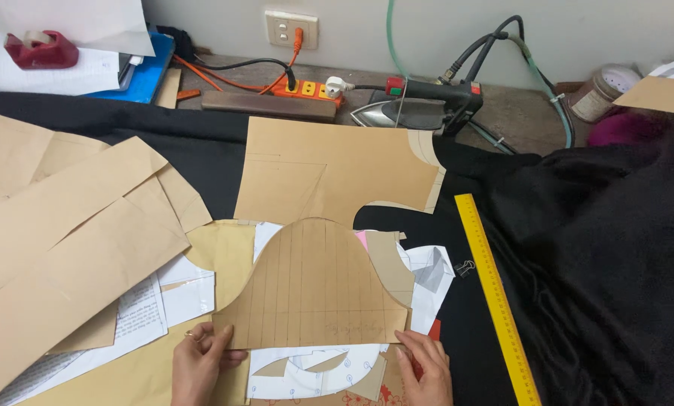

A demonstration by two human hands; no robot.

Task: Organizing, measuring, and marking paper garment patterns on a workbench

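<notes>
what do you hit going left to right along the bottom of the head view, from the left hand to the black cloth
left hand → dome-shaped brown paper pattern piece → right hand → yellow ruler → black cloth

A tan, dome-shaped paper pattern piece [314, 289] is ruled with thin vertical pencil lines. The larger pattern sheets [74, 240] are seen in plain kraft brown, laid over black fabric [600, 248]. A bright yellow ruler [496, 297] is marked with fine black gradations. White printed papers [145, 312] are seen underneath, and the power strip [307, 90] is orange (its cable too).
</notes>
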